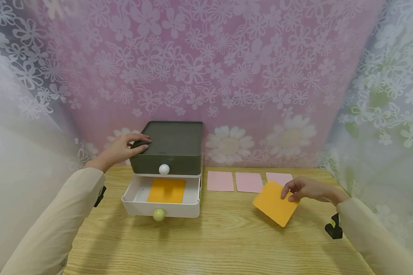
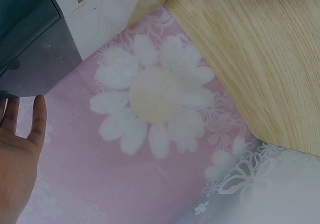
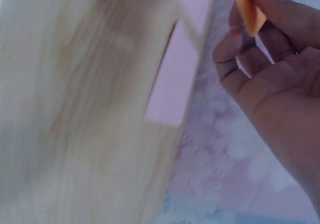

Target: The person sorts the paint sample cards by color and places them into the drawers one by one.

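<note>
My left hand (image 1: 132, 146) rests on the left edge of a small drawer box (image 1: 174, 139) with a dark grey-green top; its fingertips lie over the rim. The lower white drawer (image 1: 137, 208) is pulled out, and an orange card (image 1: 166, 191) lies flat inside. At the right, my right hand (image 1: 304, 190) pinches another orange card (image 1: 275, 204) between thumb and fingers, tilted above the table. In the right wrist view only a corner of that card (image 3: 252, 14) shows. Behind it lie three pink cards (image 1: 220, 181) in a row, the rightmost partly hidden.
The wooden table (image 1: 227, 244) meets a pink flowered curtain (image 1: 227, 76) at the back. Pale flowered curtains hang on both sides. A white knob (image 1: 164, 169) sits on the closed upper drawer, a yellow-green knob (image 1: 159, 214) on the lower one.
</note>
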The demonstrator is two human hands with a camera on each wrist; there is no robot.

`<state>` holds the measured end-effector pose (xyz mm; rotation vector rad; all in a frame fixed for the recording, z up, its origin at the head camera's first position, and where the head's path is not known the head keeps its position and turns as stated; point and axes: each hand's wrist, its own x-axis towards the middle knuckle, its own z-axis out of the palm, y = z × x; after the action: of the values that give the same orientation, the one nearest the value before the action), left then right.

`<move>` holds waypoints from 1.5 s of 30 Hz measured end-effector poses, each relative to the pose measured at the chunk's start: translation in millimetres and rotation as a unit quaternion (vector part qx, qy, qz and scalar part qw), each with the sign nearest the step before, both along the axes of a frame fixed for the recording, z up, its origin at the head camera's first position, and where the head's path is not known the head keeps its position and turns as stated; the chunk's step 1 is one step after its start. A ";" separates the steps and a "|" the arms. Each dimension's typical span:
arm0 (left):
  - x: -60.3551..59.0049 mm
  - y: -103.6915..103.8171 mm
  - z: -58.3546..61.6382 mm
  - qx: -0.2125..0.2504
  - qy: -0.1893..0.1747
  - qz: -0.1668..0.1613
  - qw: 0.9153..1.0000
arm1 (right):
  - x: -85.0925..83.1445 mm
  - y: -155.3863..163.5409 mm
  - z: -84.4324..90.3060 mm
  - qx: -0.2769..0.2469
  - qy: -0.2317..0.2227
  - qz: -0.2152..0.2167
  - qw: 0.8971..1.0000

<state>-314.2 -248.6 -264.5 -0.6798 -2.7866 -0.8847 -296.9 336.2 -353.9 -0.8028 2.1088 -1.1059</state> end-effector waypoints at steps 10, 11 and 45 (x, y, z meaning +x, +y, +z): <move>-1.9 -1.6 0.2 0.000 -0.009 -0.005 1.000 | 5.9 -65.9 31.4 -0.063 -0.035 -0.026 0.997; -2.6 -2.0 0.0 -0.002 -0.011 -0.005 1.000 | 7.8 -74.3 34.3 -0.067 -0.036 -0.027 0.997; -1.7 -1.5 -0.8 -0.005 -0.016 0.008 1.000 | 59.7 -309.6 46.8 -0.185 -0.202 -0.211 0.938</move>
<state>-316.0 -250.1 -265.3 -0.6498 -2.8221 -0.8862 -237.2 26.6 -307.2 -0.2363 1.7808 -1.7640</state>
